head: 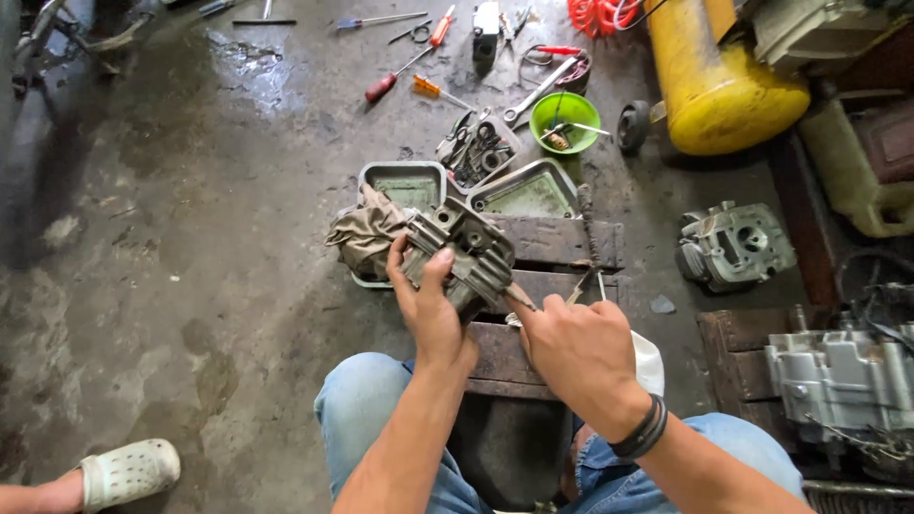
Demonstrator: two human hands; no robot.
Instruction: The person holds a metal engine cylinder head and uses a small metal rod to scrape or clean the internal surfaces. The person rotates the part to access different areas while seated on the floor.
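My left hand [426, 306] grips a grey finned engine cylinder head [465, 249] and holds it tilted above a wooden block [552, 243]. My right hand [571, 345] pinches a thin metal tool [522, 298] whose tip touches the lower right edge of the cylinder head. A dirty brown rag [364, 235] lies bunched against the head's left side. My knees in blue jeans frame the bottom of the view.
Two metal trays [407, 179] sit behind the block, one more holds small parts [476, 148]. A green bowl [564, 121], screwdrivers [409, 62], wrenches, a yellow tank [709, 81], another cylinder head [733, 246] and an engine case [843, 376] surround me. Another person's sandaled foot [124, 471] is at bottom left.
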